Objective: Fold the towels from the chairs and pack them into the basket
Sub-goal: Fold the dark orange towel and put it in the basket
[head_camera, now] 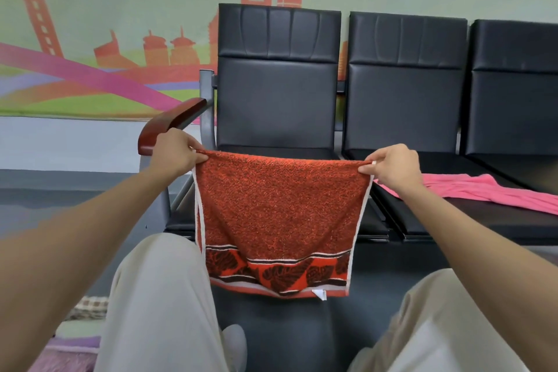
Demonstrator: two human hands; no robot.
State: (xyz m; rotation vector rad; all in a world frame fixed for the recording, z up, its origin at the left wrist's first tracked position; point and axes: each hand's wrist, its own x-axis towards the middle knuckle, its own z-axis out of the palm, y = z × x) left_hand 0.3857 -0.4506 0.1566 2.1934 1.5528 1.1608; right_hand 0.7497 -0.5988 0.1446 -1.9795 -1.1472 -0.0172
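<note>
An orange-red terry towel (280, 214) with a leaf-pattern border hangs doubled over in the air in front of the black chairs. My left hand (173, 151) pinches its top left corner. My right hand (395, 166) pinches the top right corner. The folded edge runs taut between both hands, and the patterned hem with a white tag hangs at the bottom. A pink towel (483, 190) lies spread on the seat of the middle chair (404, 78), to the right of my right hand. No basket can be made out.
Three black padded chairs stand in a row against the painted wall; the left chair (277, 81) has a red-brown armrest (172, 124). My knees in light trousers fill the foreground. Folded cloth in checked and purple fabric (78, 332) lies at the lower left on the dark floor.
</note>
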